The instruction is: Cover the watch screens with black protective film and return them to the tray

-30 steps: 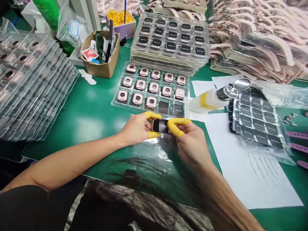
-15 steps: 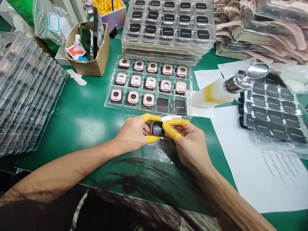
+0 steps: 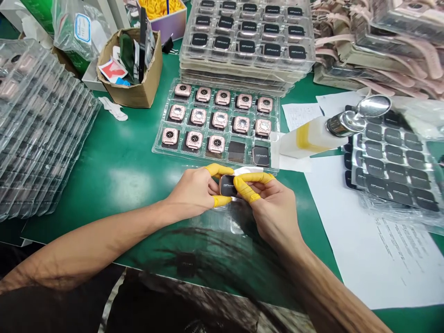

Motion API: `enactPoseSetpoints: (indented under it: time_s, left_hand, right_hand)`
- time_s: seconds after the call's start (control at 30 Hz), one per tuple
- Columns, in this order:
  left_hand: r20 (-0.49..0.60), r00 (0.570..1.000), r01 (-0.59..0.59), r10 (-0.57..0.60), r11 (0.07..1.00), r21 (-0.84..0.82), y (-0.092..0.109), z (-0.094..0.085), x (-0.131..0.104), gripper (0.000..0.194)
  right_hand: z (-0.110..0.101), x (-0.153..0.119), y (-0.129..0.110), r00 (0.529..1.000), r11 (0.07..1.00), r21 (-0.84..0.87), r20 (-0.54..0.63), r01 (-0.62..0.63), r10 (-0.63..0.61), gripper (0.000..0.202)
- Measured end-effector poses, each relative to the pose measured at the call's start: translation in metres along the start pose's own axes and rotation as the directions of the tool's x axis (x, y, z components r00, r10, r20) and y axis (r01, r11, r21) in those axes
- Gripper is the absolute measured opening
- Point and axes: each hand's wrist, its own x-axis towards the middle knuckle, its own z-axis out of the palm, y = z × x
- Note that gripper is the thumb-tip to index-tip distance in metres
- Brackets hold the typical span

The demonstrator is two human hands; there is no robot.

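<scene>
A small watch case with a black, lettered face point(image 3: 228, 186) is held face up between my two hands. My left hand point(image 3: 196, 192), yellow covers on its fingertips, grips the case's left side. My right hand point(image 3: 272, 199), also with yellow finger covers, pinches its right edge, thumb and index finger on the black face. Just beyond lies a clear tray point(image 3: 157, 147) with pink watch cases in its compartments and a black lettered piece point(image 3: 261, 156) at its near right corner. Something white point(image 3: 249, 170) shows behind my fingers.
Stacked clear trays point(image 3: 246, 69) stand at the back, more point(image 3: 41, 134) at the left. A cardboard box point(image 3: 149, 76) holds odds and ends. At the right are a pump bottle point(image 3: 305, 137), sheets of black labels point(image 3: 395, 155), and paper point(image 3: 364, 259).
The view has shifted slightly, so the things on the table appear a little moved. Both hands keep hold of the watch case, which shows a little more of its black face.
</scene>
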Motion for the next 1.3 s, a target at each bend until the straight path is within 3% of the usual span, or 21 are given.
enactPoseSetpoints:
  time_s: [0.13, 0.2, 0.23, 0.3, 0.37, 0.43, 0.5, 0.57, 0.67, 0.73, 0.9, 1.03, 1.17, 1.27, 1.3]
  left_hand:
    - [-0.011, 1.0, 0.022, -0.023, 0.999, -0.046, -0.001, 0.003, 0.001, 0.055]
    - [-0.036, 0.998, 0.047, -0.055, 0.98, -0.195, -0.001, 0.002, 0.001, 0.059]
    - [-0.059, 0.996, 0.042, -0.062, 0.954, -0.296, 0.0, -0.001, 0.001, 0.064]
    - [-0.134, 0.99, -0.021, -0.047, 0.886, -0.464, 0.005, -0.011, 0.002, 0.071]
    - [-0.169, 0.986, -0.086, 0.006, 0.878, -0.472, 0.015, -0.026, 0.007, 0.071]
    - [-0.133, 0.986, -0.136, 0.103, 0.953, -0.269, 0.029, -0.039, 0.019, 0.066]
    - [-0.085, 0.965, -0.238, 0.249, 0.964, 0.119, 0.042, -0.046, 0.038, 0.058]
    - [-0.029, 0.935, -0.292, 0.353, 0.814, 0.502, 0.051, -0.045, 0.06, 0.052]
    - [0.066, 0.962, -0.217, 0.265, 0.594, 0.775, 0.057, -0.038, 0.085, 0.054]
    - [0.092, 0.975, -0.188, 0.202, 0.533, 0.825, 0.058, -0.036, 0.092, 0.052]
    - [0.051, 0.966, -0.166, 0.252, 0.462, 0.871, 0.065, -0.037, 0.096, 0.037]
    - [0.015, 0.952, -0.151, 0.306, 0.426, 0.892, 0.062, -0.029, 0.096, 0.035]
    - [-0.005, 0.897, -0.155, 0.441, 0.326, 0.933, 0.056, -0.019, 0.09, 0.029]
    - [-0.102, 0.836, -0.058, 0.539, 0.272, 0.961, 0.061, -0.029, 0.085, 0.036]
    - [-0.11, 0.844, -0.037, 0.524, 0.261, 0.965, 0.065, -0.036, 0.084, 0.037]
  right_hand:
    - [-0.001, -0.001, -0.001, 0.995, 0.998, -0.018, -0.069, 0.064, -0.065, 0.045]
    - [-0.002, -0.001, 0.0, 0.966, 0.976, -0.1, -0.152, 0.194, -0.208, 0.036]
    - [-0.003, -0.001, 0.001, 0.943, 0.943, -0.182, -0.138, 0.277, -0.304, 0.03]
    - [-0.003, 0.0, 0.005, 0.877, 0.802, -0.372, 0.081, 0.468, -0.474, 0.023]
    - [-0.001, 0.001, 0.01, 0.748, 0.56, -0.498, 0.404, 0.663, -0.527, 0.021]
    - [0.001, 0.003, 0.012, 0.63, 0.324, -0.546, 0.595, 0.773, -0.5, 0.02]
    - [0.002, 0.005, 0.013, 0.586, 0.198, -0.572, 0.646, 0.796, -0.489, 0.023]
    - [0.002, 0.006, 0.013, 0.575, 0.165, -0.578, 0.654, 0.799, -0.492, 0.026]
    - [0.001, 0.007, 0.01, 0.569, 0.154, -0.575, 0.666, 0.803, -0.482, 0.027]
    - [0.001, 0.006, 0.008, 0.574, 0.151, -0.58, 0.668, 0.8, -0.474, 0.026]
    - [-0.001, -0.003, 0.003, 0.616, 0.154, -0.609, 0.692, 0.778, -0.376, 0.025]
    - [-0.004, -0.009, -0.002, 0.593, 0.125, -0.584, 0.756, 0.802, -0.278, 0.026]
    - [-0.006, -0.008, -0.007, 0.579, 0.125, -0.566, 0.784, 0.815, -0.224, 0.03]
    - [-0.007, -0.007, -0.009, 0.578, 0.135, -0.563, 0.779, 0.815, -0.241, 0.029]
    - [-0.007, -0.006, -0.009, 0.574, 0.135, -0.559, 0.778, 0.818, -0.254, 0.029]
